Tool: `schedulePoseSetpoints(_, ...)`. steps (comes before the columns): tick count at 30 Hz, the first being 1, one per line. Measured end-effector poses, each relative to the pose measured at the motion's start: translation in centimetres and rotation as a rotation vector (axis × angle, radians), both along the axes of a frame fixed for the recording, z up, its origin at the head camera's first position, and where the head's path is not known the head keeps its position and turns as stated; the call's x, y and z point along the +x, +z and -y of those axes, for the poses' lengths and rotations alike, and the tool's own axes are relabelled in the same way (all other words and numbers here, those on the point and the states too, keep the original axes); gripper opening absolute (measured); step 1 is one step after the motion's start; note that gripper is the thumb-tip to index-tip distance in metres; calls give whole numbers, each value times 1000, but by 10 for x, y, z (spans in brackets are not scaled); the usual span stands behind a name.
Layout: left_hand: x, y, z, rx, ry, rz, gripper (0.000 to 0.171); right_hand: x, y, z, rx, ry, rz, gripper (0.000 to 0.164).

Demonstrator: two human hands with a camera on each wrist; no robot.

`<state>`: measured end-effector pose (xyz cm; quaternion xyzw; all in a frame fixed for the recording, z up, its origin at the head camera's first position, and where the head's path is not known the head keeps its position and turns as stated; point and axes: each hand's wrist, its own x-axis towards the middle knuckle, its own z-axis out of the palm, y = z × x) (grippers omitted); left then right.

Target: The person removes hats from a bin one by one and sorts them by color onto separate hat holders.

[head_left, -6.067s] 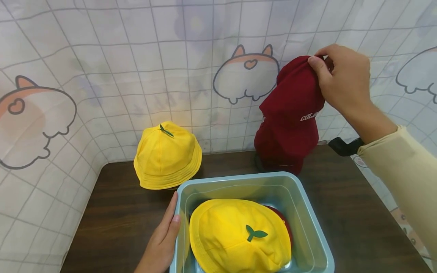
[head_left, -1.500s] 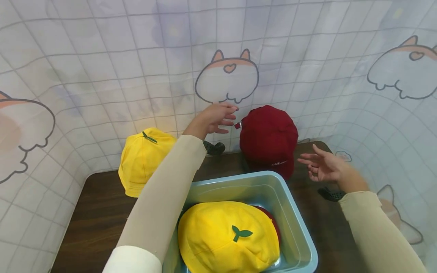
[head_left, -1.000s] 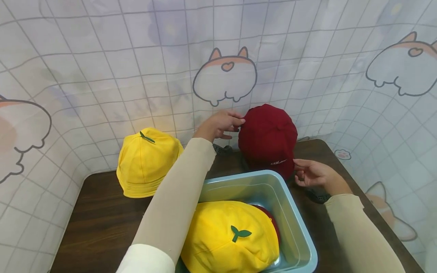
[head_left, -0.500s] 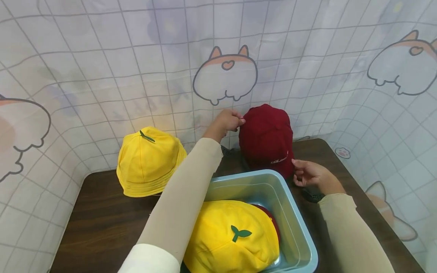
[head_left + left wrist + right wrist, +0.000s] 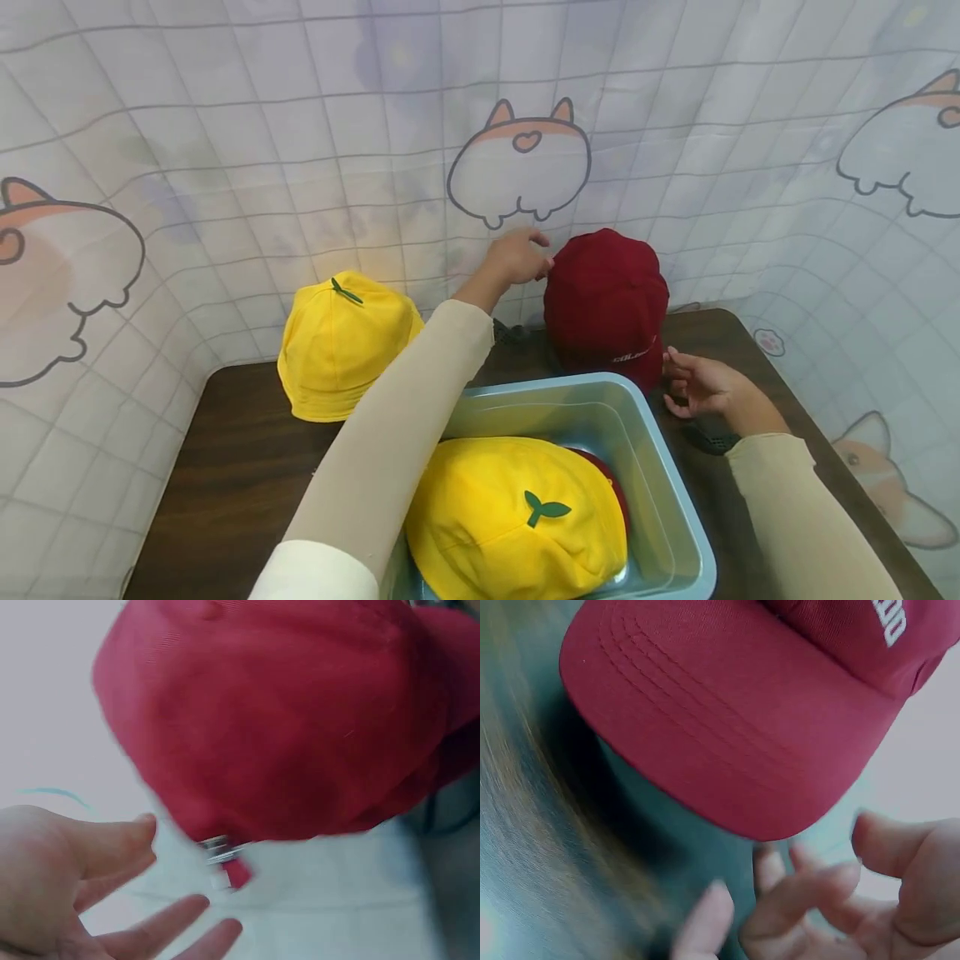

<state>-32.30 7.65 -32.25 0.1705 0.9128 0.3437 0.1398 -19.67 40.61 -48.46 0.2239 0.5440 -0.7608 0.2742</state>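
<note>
A dark red baseball cap [image 5: 603, 300] sits raised at the back right, its brim [image 5: 727, 735] angled down toward the right. At its rear edge hangs a small strap end with a metal buckle [image 5: 217, 847]. My left hand [image 5: 517, 257] is beside that rear edge; the left wrist view shows spread fingers apart from the strap. By the brim is my right hand [image 5: 705, 387], fingers loosely bent with a gap to the brim in the right wrist view. What supports the cap is mostly hidden.
A light blue plastic bin [image 5: 547, 382] holds a yellow hat [image 5: 510, 517] with a green sprout, partly covering something red [image 5: 611, 483]. Another yellow bucket hat [image 5: 348, 346] sits back left on the dark wooden table [image 5: 217, 467]. A patterned cloth [image 5: 330, 142] rises behind.
The right hand, which held the red cap up by its crown, lowered it onto its place. Both hands then pinched the cap's strap and brim, and have now let go and drawn slightly away.
</note>
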Motion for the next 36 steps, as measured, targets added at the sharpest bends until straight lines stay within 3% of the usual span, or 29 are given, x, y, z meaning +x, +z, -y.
schedulePoseSetpoints(4, 14, 34, 20, -115, -51, -167, 43, 1, 30, -1, 207, -50, -63, 37)
schedulePoseSetpoints(8, 36, 69, 47, -141, -65, -260, 41, -2, 72, 4, 337, -47, -156, 38)
schedulePoseSetpoints(10, 51, 84, 61, -145, -65, -293, 40, -2, 94, 10, 397, -10, -206, 37)
schedulePoseSetpoints(13, 76, 99, 87, -126, -70, -330, 35, 1, 125, 22, 534, 90, -298, 51)
schedulePoseSetpoints(17, 113, 105, 130, -86, -70, -370, 29, 10, 157, 43, 681, 236, -401, 69)
schedulePoseSetpoints(21, 147, 93, 172, -80, -53, -399, 29, 25, 179, 65, 756, 361, -462, 63)
schedulePoseSetpoints(26, 180, 61, 211, -80, -43, -401, 27, 50, 193, 99, 826, 470, -551, 55)
schedulePoseSetpoints(32, 204, 12, 236, -45, -22, -346, 23, 78, 193, 142, 813, 571, -599, 47)
schedulePoseSetpoints(36, 219, -21, 245, -16, 10, -269, 28, 95, 187, 166, 879, 658, -683, 38)
